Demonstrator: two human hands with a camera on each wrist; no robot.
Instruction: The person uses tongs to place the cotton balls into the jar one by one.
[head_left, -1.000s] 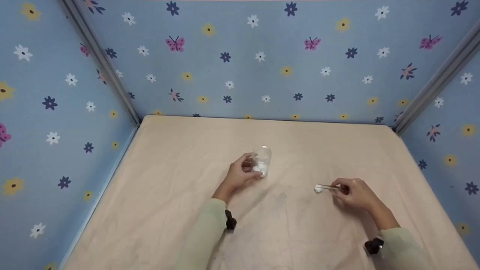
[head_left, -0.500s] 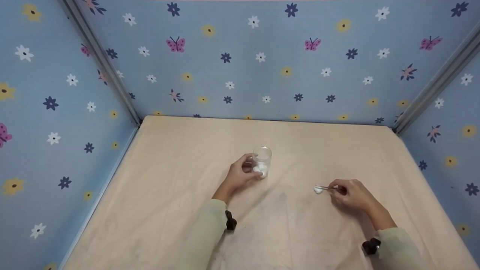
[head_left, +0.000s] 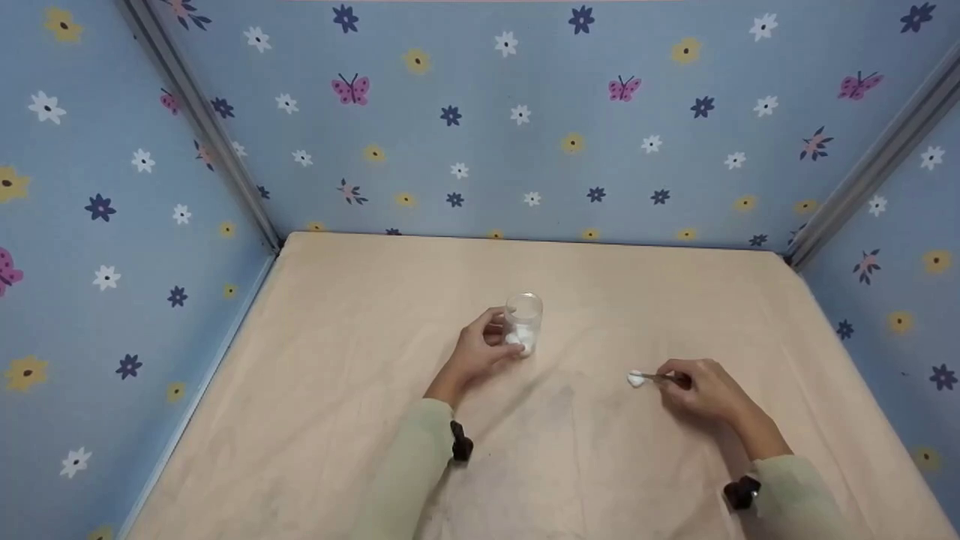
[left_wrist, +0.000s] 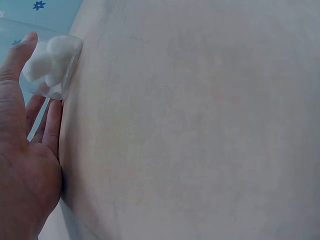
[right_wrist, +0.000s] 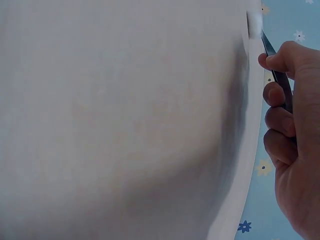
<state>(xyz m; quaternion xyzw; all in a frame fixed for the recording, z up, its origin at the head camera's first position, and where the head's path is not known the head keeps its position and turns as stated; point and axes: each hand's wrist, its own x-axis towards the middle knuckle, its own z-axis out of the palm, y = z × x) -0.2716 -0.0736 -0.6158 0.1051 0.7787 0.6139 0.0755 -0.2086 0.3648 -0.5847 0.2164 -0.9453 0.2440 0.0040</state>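
My left hand (head_left: 478, 346) grips a clear glass jar (head_left: 524, 306) that stands upright on the cloth, thumb on one side and fingers round the other. White cotton balls (left_wrist: 52, 57) lie heaped in the bottom of the jar. Over to the right, my right hand (head_left: 709, 386) pinches a pair of dark metal tweezers (right_wrist: 280, 75). The tweezers' tips are at a single cotton ball (head_left: 636, 379) on the cloth and look closed on it in the head view. In the right wrist view that cotton ball is blurred at the top edge.
A pale peach cloth (head_left: 360, 300) with light creases covers the table. Blue flowered panels (head_left: 525, 120) stand behind and at both sides, with grey metal posts (head_left: 217, 142) at the corners. A black wrist mount (head_left: 742, 493) sits at each sleeve.
The right hand has shifted slightly left, and the tweezers' arms have come together at the cotton ball. The left hand and jar have stayed in place.
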